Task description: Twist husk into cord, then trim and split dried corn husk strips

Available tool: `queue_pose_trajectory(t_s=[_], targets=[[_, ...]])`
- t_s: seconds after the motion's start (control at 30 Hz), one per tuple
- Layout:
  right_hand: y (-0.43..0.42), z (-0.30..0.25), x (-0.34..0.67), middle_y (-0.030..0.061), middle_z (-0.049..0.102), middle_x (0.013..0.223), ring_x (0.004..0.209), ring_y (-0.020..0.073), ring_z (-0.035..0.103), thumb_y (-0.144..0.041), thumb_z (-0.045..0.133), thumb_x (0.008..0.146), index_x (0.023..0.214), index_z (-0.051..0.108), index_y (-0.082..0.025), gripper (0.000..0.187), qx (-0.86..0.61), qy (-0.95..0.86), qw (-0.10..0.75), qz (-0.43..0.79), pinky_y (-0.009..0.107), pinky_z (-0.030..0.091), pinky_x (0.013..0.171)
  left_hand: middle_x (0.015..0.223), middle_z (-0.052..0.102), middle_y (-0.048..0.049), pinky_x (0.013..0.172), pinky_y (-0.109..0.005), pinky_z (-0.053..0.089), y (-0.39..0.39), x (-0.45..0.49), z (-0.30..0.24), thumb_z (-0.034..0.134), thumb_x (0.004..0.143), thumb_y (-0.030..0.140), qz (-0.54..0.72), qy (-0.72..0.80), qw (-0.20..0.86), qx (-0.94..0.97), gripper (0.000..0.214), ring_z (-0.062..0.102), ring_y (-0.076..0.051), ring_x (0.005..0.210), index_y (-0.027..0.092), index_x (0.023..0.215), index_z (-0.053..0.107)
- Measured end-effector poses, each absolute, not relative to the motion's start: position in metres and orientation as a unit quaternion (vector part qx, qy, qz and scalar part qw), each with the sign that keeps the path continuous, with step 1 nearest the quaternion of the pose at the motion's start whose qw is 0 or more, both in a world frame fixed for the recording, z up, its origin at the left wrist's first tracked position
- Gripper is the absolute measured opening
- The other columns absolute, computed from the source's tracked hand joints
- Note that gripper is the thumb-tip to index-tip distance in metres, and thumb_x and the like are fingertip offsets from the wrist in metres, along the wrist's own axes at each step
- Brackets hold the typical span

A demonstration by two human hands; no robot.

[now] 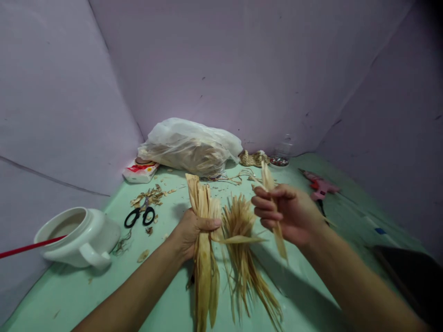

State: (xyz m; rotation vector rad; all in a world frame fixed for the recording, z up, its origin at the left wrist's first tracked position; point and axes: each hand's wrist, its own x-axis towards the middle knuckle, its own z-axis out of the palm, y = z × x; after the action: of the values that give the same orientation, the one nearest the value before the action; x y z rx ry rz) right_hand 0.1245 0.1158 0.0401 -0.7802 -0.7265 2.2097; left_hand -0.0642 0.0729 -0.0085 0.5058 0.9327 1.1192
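Observation:
My left hand [194, 230] is closed round a bundle of long dried husk strips [204, 276], its thumb pressed across the front. The strips hang down toward the near edge of the view, and their upper ends stick up above the fist. One loose strip juts out to the right from the bundle. My right hand [285, 212] pinches a single pale husk strip [281, 244], held upright with ends showing above and below the fingers. Between the hands lies a sheaf of finely split dried strips [242, 221], fanned at both ends on the green tabletop [155, 286].
Black-handled scissors [140, 216] lie left, beside husk scraps [152, 196]. A white pot [86, 235] with a red stick [31, 246] stands further left. Behind are a plastic bag [194, 147], a tissue pack [141, 171] and braided fibre [254, 158]. A pink glue gun [321, 186] lies right.

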Motion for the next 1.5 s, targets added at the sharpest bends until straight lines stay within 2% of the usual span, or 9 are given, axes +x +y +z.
queue_pose_trajectory(t_s=[0.07, 0.13, 0.27, 0.43, 0.53, 0.57, 0.7, 1.37, 1.5], targets=[[0.118, 0.048, 0.135, -0.0067, 0.022, 0.05, 0.038, 0.0036, 0.013, -0.019, 0.046, 0.059, 0.057, 0.037, -0.019, 0.008, -0.294, -0.294, 0.375, 0.829, 0.015, 0.014, 0.032, 0.067, 0.067, -0.0092, 0.063, -0.038, 0.051, 0.073, -0.064, -0.01, 0.071, 0.045, 0.002, 0.508, 0.432, 0.713, 0.218, 0.036, 0.062, -0.022, 0.06, 0.005, 0.08, 0.064], [0.119, 0.054, 0.144, -0.0071, 0.018, 0.051, 0.04, 0.0037, 0.008, -0.018, 0.045, 0.061, 0.059, 0.038, -0.019, 0.007, -0.287, -0.308, 0.414, 0.807, 0.014, 0.008, 0.032, 0.067, 0.066, -0.0093, 0.065, -0.041, 0.051, 0.073, -0.064, -0.01, 0.072, 0.043, 0.003, 0.506, 0.441, 0.71, 0.214, 0.038, 0.062, -0.023, 0.061, 0.005, 0.081, 0.064], [0.119, 0.068, 0.16, -0.0072, 0.019, 0.05, 0.04, 0.0034, 0.01, -0.018, 0.041, 0.067, 0.059, 0.04, -0.018, 0.007, -0.302, -0.329, 0.458, 0.769, 0.015, 0.007, 0.033, 0.063, 0.065, -0.0079, 0.063, -0.043, 0.05, 0.073, -0.064, -0.009, 0.073, 0.041, 0.005, 0.5, 0.46, 0.698, 0.227, 0.04, 0.06, -0.022, 0.056, 0.006, 0.081, 0.064], [0.12, 0.078, 0.167, -0.0074, 0.023, 0.049, 0.039, 0.0003, 0.016, -0.023, 0.028, 0.077, 0.059, 0.039, -0.017, 0.022, -0.326, -0.34, 0.499, 0.728, 0.018, 0.005, 0.037, 0.064, 0.065, -0.0072, 0.061, -0.041, 0.049, 0.071, -0.062, -0.007, 0.074, 0.038, 0.006, 0.507, 0.467, 0.686, 0.233, 0.043, 0.06, -0.022, 0.057, 0.007, 0.08, 0.065], [0.115, 0.059, 0.142, -0.0095, 0.018, 0.046, 0.038, 0.001, 0.011, -0.023, 0.051, 0.066, 0.058, 0.039, -0.018, 0.015, -0.362, -0.32, 0.439, 0.758, 0.016, 0.003, 0.034, 0.062, 0.064, -0.0068, 0.06, -0.041, 0.049, 0.071, -0.061, -0.007, 0.075, 0.04, 0.008, 0.507, 0.468, 0.683, 0.239, 0.043, 0.059, -0.021, 0.055, 0.006, 0.081, 0.064], [0.112, 0.049, 0.13, -0.0105, 0.016, 0.045, 0.038, 0.0008, 0.009, -0.023, 0.058, 0.063, 0.057, 0.038, -0.018, 0.021, -0.381, -0.318, 0.397, 0.772, 0.016, 0.003, 0.034, 0.063, 0.065, -0.0071, 0.061, -0.04, 0.049, 0.071, -0.061, -0.007, 0.075, 0.041, 0.008, 0.509, 0.463, 0.683, 0.245, 0.043, 0.06, -0.021, 0.056, 0.006, 0.082, 0.064], [0.096, 0.012, 0.085, -0.0114, 0.023, 0.041, 0.034, 0.0009, 0.012, -0.027, 0.069, 0.059, 0.064, 0.044, -0.018, 0.027, -0.44, -0.363, 0.293, 0.767, 0.017, 0.002, 0.033, 0.072, 0.068, -0.0096, 0.066, -0.038, 0.049, 0.07, -0.059, -0.007, 0.073, 0.044, 0.008, 0.516, 0.422, 0.695, 0.27, 0.044, 0.062, -0.024, 0.066, 0.008, 0.087, 0.065], [0.088, -0.006, 0.076, -0.0097, 0.03, 0.042, 0.035, 0.002, 0.024, -0.022, 0.064, 0.056, 0.055, 0.039, -0.018, 0.026, -0.474, -0.425, 0.31, 0.706, 0.018, 0.012, 0.034, 0.066, 0.067, -0.0081, 0.064, -0.035, 0.048, 0.068, -0.053, -0.006, 0.067, 0.042, 0.002, 0.534, 0.462, 0.658, 0.264, 0.032, 0.061, -0.021, 0.06, 0.008, 0.073, 0.066], [0.087, -0.006, 0.076, -0.0112, 0.023, 0.042, 0.035, 0.0013, 0.015, -0.025, 0.062, 0.057, 0.056, 0.033, -0.019, 0.03, -0.435, -0.385, 0.292, 0.76, 0.017, 0.007, 0.035, 0.062, 0.066, -0.0076, 0.064, -0.037, 0.048, 0.067, -0.053, -0.004, 0.068, 0.04, 0.002, 0.516, 0.453, 0.692, 0.222, 0.033, 0.061, -0.022, 0.057, 0.007, 0.072, 0.065]])
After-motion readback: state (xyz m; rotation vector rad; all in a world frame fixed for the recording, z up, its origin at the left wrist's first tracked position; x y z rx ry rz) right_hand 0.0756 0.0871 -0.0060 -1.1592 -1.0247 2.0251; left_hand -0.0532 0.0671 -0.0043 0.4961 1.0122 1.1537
